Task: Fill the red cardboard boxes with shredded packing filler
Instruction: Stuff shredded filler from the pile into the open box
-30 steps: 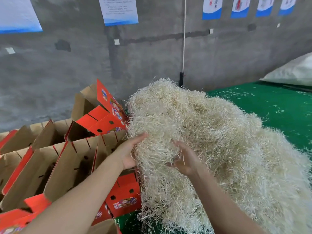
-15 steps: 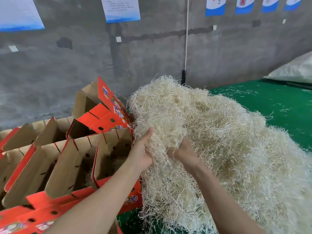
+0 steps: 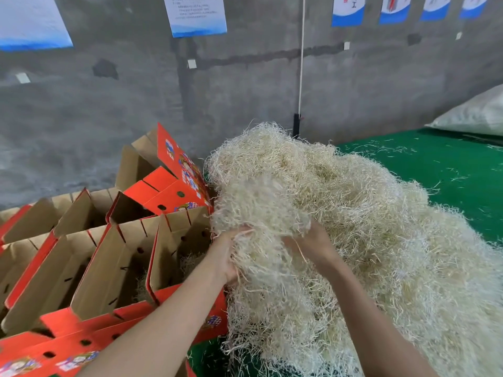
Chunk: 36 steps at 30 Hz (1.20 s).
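Green table point(image 3: 435, 164) under a grey wall carries the filler heap point(image 3: 381, 240); left hand point(image 3: 226, 257) and right hand point(image 3: 313, 243) each have a grip curled into one clump point(image 3: 261, 213) beside the red boxes point(image 3: 174, 240). Better tear it loose before swinging left.

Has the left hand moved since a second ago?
Yes: the left hand has slid right, away from the nearest red box's wall, into the filler pile.

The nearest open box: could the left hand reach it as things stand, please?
Probably yes: the left hand grips filler right beside the box, whose top is open, with nothing between.
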Each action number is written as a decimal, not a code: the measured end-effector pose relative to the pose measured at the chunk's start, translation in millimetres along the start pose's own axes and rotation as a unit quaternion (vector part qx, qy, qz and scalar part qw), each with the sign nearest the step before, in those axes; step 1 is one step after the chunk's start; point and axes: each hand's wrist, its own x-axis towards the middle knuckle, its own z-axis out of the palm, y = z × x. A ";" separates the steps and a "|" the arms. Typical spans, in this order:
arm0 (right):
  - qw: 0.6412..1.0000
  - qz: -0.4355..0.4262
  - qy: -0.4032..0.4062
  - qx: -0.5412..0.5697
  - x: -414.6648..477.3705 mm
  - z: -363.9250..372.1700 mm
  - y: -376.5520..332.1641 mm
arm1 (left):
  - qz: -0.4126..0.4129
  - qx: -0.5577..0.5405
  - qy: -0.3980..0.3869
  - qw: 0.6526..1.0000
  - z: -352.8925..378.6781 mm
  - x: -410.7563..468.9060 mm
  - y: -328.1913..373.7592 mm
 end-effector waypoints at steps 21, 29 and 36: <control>0.982 -0.028 -0.144 -0.122 -22.7 -18.0 -28.0 | 0.144 -0.103 -0.023 0.984 -17.6 -0.3 27.5; 0.953 0.040 -0.080 -0.289 -9.2 25.4 -17.5 | 0.074 0.169 0.025 0.982 2.8 -9.4 5.5; 0.959 0.011 -0.057 -0.277 2.0 6.3 38.9 | 0.086 -0.026 0.060 0.994 -6.1 -8.7 36.7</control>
